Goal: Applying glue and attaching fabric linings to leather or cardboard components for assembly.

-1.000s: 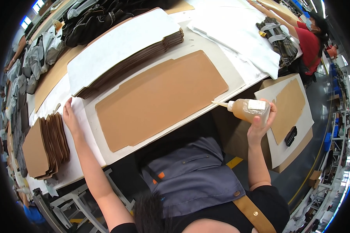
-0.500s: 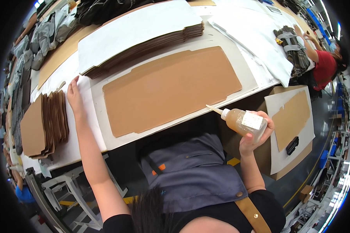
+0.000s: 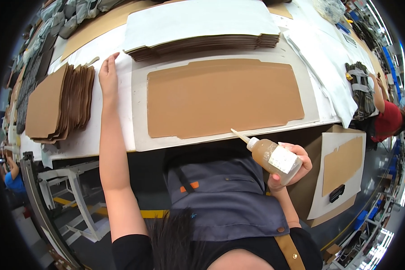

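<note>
meanwhile right hand (image 3: 290,164) fingers are pinching the glue bottle (image 3: 270,156), nozzle aiming at ten o'clock; left hand (image 3: 108,76) is lying spread on the worktop (image 3: 117,130).

1. The palm of the right hand (image 3: 289,167) is covered by the glue bottle (image 3: 272,156) it is wrapped around; only fingertips and thumb are seen.
2. The lower sheets of the white-topped stack (image 3: 202,31) are reduced to thin brown edges.
3. The fanned brown pieces (image 3: 58,104) overlap, so a count cannot be made.
4. The bottle's label is too small to be made out.
5. The grey bundles (image 3: 74,13) are cut off by the upper rim.
6. The co-worker in red (image 3: 387,121) is squeezed and blurred at the right rim.
</note>
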Demonstrator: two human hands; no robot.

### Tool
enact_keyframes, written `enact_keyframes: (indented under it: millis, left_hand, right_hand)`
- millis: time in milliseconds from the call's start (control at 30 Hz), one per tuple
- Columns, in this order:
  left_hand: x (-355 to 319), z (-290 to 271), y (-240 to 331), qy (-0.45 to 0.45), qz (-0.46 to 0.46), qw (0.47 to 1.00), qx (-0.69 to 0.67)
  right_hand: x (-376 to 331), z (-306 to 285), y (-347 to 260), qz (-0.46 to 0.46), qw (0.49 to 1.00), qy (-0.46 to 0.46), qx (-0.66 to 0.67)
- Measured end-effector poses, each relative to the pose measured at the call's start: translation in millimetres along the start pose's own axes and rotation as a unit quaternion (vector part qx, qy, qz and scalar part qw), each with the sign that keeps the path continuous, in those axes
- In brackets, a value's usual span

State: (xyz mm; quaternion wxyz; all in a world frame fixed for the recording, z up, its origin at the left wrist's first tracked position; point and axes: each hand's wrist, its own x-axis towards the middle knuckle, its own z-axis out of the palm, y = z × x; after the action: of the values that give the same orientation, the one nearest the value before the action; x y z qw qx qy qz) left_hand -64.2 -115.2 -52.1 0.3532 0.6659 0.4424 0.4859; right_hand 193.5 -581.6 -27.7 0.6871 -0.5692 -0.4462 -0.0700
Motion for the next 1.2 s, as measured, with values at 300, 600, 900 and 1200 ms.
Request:
enact_keyframes:
  millis: [300,600,900,1200]
  left_hand:
    - [-8.7,1.9,17.5,0.032,-0.015,0.999,-0.004]
    - [-12.5,10.1,22.5,0.032,-0.017,0.999,-0.028]
    - [-12.4,5.7,25.8,0.010,-0.026,0.999,-0.018]
    - [-13.8,6.1,24.6,-0.003,-0.048,0.999,-0.012]
  right_hand:
    - [-3.7,31.2,0.5,-0.016,0.993,-0.088,0.081]
    - [2.3,52.1,-11.9,0.190,0.976,-0.012,0.102]
    - [27.0,-53.1,-12.0,0.324,0.928,0.121,0.135]
    - [5.3,-46.5,-29.9,0.197,0.968,0.122,-0.100]
